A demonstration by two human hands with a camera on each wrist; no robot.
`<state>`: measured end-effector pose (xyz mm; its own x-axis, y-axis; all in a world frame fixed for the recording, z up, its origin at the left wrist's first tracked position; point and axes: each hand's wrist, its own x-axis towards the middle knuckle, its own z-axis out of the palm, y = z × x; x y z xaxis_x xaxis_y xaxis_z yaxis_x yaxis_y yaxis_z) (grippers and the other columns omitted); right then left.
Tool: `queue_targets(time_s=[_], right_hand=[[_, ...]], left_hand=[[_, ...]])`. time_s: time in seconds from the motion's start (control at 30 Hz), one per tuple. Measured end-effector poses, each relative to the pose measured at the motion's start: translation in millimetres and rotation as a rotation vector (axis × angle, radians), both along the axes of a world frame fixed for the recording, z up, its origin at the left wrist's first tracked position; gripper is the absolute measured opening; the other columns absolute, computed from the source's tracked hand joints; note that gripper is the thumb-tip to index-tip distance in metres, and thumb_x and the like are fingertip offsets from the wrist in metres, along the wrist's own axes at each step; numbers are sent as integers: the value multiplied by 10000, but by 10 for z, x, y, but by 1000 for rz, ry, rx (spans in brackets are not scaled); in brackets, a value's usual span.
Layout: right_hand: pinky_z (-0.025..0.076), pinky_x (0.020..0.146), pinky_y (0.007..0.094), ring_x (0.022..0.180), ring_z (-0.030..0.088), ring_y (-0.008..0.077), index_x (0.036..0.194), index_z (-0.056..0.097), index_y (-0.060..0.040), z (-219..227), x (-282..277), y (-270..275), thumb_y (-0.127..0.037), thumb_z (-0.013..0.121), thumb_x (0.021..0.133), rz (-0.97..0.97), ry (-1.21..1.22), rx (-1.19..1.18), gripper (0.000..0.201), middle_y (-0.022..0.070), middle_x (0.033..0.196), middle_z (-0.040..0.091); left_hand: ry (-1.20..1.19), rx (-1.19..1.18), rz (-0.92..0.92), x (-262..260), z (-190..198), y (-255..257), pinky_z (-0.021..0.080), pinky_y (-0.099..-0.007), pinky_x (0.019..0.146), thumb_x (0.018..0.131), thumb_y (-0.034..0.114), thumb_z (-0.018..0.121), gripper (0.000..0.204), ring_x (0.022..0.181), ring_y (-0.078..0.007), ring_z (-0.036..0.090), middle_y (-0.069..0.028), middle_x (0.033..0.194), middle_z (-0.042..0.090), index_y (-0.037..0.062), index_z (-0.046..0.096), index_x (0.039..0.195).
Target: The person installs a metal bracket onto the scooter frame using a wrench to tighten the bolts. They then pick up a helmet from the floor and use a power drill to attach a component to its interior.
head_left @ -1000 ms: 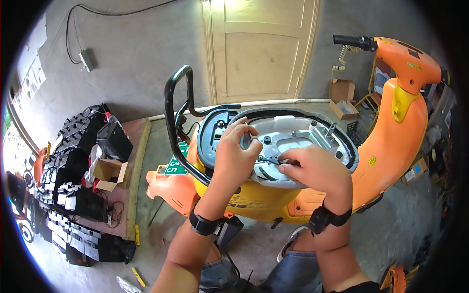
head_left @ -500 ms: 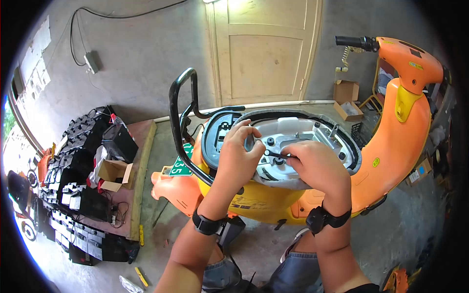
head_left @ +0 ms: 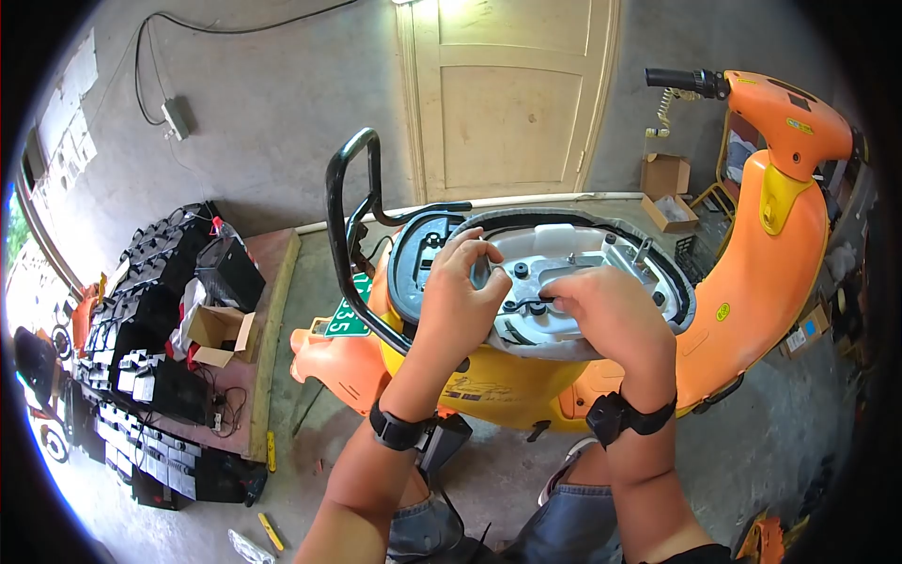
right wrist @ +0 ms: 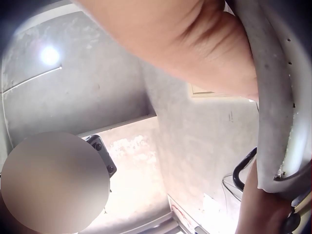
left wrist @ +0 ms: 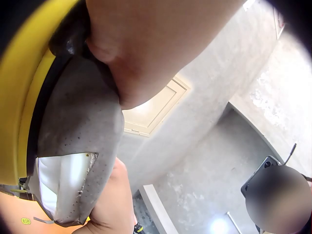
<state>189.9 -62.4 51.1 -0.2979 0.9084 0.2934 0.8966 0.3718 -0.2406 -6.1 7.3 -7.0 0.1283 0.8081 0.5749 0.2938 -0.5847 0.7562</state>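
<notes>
An orange and yellow scooter [head_left: 763, 282] stands side-on, its white under-seat compartment [head_left: 554, 242] exposed inside a grey padded rim [head_left: 688, 299]. My right hand [head_left: 615, 305] grips a slim dark wrench [head_left: 536, 302], which lies over the white panel near a black fastener [head_left: 536, 309]. At the compartment's rear end, my left hand [head_left: 458, 291] bends over the panel, thumb and forefinger curved with a small gap between them. I cannot tell whether its hidden fingers hold anything. Both wrist views show mainly the grey rim [left wrist: 80, 117] and bare skin.
Behind the left hand rises a black grab bar [head_left: 334, 216]. Black batteries [head_left: 141, 310] and an open cardboard box [head_left: 225, 331] stand on a low platform [head_left: 272, 357] at left. A yellow tool [head_left: 271, 532] lies on the floor. Another carton [head_left: 667, 193] sits by the wall.
The wrench rises and tilts half a second ago, then lies lower and flatter over the panel now. My right hand shifts slightly with it; the left hand keeps its place on the scooter.
</notes>
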Motion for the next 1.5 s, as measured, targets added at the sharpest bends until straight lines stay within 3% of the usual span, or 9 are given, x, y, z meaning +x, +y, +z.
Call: queue_targets(time_s=[0.3,0.63,0.8,0.93,1.0,1.1,1.13,1.23,1.5], right_hand=[[531,798,456,896,695,353,1021,774,-82,-8,-16,52,-115,647,880,-61,-68,111,192,172,907,725],[543,775,453,852,700,362,994,785,-80,-116,25,147,-116,640,882,-11,-1,20,187,189,881,719],[539,780,457,863,697,366,994,785,-82,-107,28,140,-163,643,900,-23,-12,-4,188,192,899,719],[520,798,476,886,681,409,1066,740,-31,15,71,78,-314,578,993,68,30,-100,334,215,898,708],[514,803,482,895,675,423,1090,720,-10,51,118,43,-379,537,1028,129,84,-146,416,223,892,702],[493,864,498,919,652,447,1143,681,44,88,76,-31,-542,368,1070,103,78,-224,668,268,896,681],[493,864,498,919,652,447,1143,681,44,59,18,-59,-542,368,1070,98,78,-225,668,268,896,681],[422,997,504,1072,609,451,1232,638,100,-147,-116,-177,-568,365,1059,29,-143,1,743,291,1111,667],[399,1039,483,1102,590,417,1159,665,123,-94,-211,-207,-564,504,976,-75,-86,-18,729,272,1071,661]], left_hand=[[-13,-41,-3,-3,23,-7,382,-399,1129,813,156,676,234,1343,-366,532,-249,1400,590,10,672,996],[3,5,2,1,10,-1,411,-435,1100,827,158,667,239,1308,-405,535,-255,1339,600,3,668,1010],[8,-40,1,-2,25,-6,388,-395,1122,817,156,664,233,1341,-366,534,-250,1401,588,2,668,992],[1,-21,0,-1,17,-11,404,-436,1108,826,166,675,246,1314,-409,530,-256,1368,591,10,669,1016],[-3,-33,4,0,39,-32,398,-415,1114,821,161,671,240,1328,-387,533,-257,1382,590,7,670,1004],[1,-23,6,-7,21,-7,404,-413,1109,820,155,672,234,1320,-386,541,-258,1374,595,4,671,998],[11,-1,5,-2,9,3,415,-431,1098,825,155,675,234,1298,-406,545,-257,1351,601,4,671,1004],[-10,-2,1,9,21,-10,420,-429,1093,825,146,674,222,1295,-403,549,-259,1326,612,1,670,993],[-9,14,8,12,18,-9,419,-432,1091,823,148,677,216,1291,-406,545,-256,1323,611,-2,667,980]])
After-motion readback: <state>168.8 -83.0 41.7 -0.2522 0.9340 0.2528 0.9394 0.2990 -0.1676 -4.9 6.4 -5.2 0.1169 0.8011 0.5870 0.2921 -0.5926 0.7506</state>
